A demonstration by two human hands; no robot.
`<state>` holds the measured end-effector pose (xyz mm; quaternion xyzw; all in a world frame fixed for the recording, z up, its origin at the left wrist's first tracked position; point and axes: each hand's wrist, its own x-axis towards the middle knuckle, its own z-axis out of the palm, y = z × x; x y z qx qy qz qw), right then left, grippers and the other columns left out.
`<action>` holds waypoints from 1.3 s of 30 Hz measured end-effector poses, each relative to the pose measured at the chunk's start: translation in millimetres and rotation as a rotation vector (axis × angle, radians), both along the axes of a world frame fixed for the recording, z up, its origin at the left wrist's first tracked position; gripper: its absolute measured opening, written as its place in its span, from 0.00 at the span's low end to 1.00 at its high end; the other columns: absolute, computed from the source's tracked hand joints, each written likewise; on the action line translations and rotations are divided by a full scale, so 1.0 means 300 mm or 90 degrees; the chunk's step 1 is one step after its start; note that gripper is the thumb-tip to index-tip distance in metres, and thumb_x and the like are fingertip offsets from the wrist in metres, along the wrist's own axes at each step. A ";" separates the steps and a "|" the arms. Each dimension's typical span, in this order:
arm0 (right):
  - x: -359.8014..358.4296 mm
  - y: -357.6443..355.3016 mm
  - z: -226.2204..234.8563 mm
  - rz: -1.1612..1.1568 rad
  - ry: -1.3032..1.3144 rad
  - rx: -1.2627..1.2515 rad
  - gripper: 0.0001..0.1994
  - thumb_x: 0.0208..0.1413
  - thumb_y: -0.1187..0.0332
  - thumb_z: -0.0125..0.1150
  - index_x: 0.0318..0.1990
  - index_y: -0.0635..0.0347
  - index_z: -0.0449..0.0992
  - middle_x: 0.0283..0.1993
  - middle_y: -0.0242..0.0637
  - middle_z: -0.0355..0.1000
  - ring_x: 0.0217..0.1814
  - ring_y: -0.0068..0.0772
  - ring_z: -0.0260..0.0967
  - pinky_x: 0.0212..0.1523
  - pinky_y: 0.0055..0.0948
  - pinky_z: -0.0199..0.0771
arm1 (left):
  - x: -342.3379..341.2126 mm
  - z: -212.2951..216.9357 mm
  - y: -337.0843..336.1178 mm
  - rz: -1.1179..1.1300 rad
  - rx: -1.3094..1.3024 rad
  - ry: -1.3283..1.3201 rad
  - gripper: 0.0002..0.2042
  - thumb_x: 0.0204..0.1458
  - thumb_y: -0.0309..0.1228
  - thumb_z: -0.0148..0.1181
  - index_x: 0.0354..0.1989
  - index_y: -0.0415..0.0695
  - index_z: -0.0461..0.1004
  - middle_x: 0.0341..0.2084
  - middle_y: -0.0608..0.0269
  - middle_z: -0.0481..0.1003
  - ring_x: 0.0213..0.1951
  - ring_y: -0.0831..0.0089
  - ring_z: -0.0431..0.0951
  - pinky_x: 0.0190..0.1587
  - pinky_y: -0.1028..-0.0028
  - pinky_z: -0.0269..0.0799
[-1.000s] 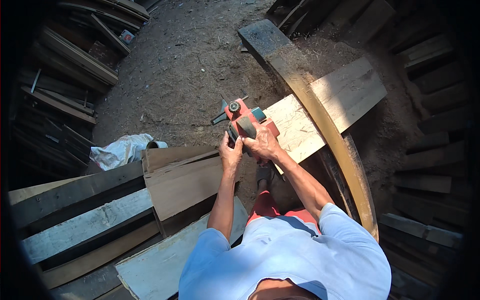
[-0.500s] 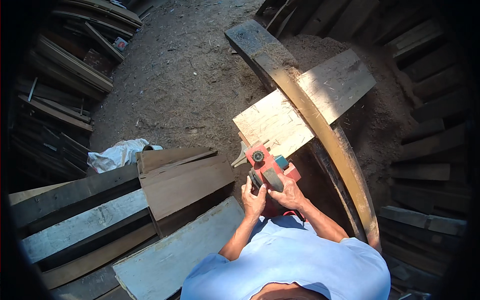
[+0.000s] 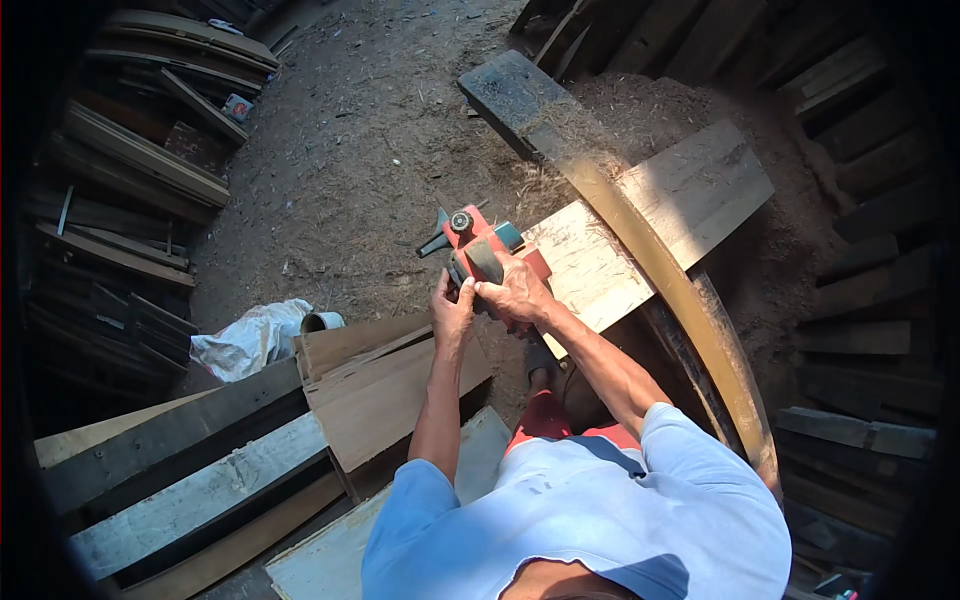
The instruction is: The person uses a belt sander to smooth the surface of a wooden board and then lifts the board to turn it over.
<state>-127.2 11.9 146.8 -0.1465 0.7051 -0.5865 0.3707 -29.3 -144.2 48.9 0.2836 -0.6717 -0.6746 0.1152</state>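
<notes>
Both my hands hold a red electric planer (image 3: 488, 252) with a dark handle and a round knob at its front. My left hand (image 3: 453, 308) is closed at its left rear side, the thumb against the body. Wrapped over the handle is my right hand (image 3: 515, 292); the palm side of the grip is hidden. The planer is off the left end of a pale wooden board (image 3: 580, 262) strewn with shavings. A long thick plank (image 3: 655, 262), with a smooth yellowish top, crosses over that board. Its far end (image 3: 515, 90) is dark and rough.
Stacked planks (image 3: 200, 440) lie at my left, with a brown board (image 3: 385, 390) on top. Beside them is a white sack (image 3: 255, 340). More timber stands along the right (image 3: 860, 340) and far left (image 3: 150, 150). Shavings cover the dirt ground (image 3: 340, 190).
My hands have carried the planer forward and left, with both arms stretching out farther. The view has shifted slightly, and my red shorts and a foot now show.
</notes>
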 end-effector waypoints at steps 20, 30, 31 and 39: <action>0.628 0.669 0.000 0.139 0.070 0.048 0.32 0.45 0.62 0.65 0.58 0.73 0.71 0.29 0.54 0.75 0.32 0.47 0.76 0.36 0.43 0.73 | -0.059 0.080 0.248 -0.061 -0.572 -0.204 0.37 0.60 0.42 0.61 0.72 0.37 0.53 0.68 0.40 0.55 0.70 0.44 0.53 0.72 0.48 0.46; 0.908 1.230 -0.138 -0.140 0.017 0.200 0.22 0.42 0.64 0.63 0.40 0.75 0.73 0.26 0.54 0.72 0.32 0.54 0.74 0.37 0.49 0.71 | -0.101 -0.415 0.304 0.038 -0.006 -0.133 0.27 0.70 0.45 0.45 0.55 0.24 0.64 0.44 0.42 0.75 0.38 0.57 0.80 0.37 0.58 0.79; 0.950 1.291 -0.183 -0.167 0.019 0.226 0.22 0.42 0.64 0.63 0.41 0.75 0.74 0.28 0.55 0.73 0.32 0.54 0.74 0.37 0.49 0.71 | -0.103 -0.413 0.309 0.044 -0.004 -0.141 0.27 0.71 0.45 0.41 0.54 0.24 0.64 0.45 0.40 0.74 0.39 0.57 0.80 0.38 0.58 0.79; 1.320 1.613 -0.738 -0.671 -0.215 0.365 0.29 0.46 0.65 0.64 0.57 0.69 0.72 0.54 0.55 0.76 0.59 0.54 0.74 0.57 0.41 0.73 | -0.073 -0.261 0.433 0.043 -0.259 -0.222 0.38 0.69 0.55 0.34 0.55 0.20 0.68 0.51 0.34 0.75 0.46 0.49 0.78 0.46 0.54 0.74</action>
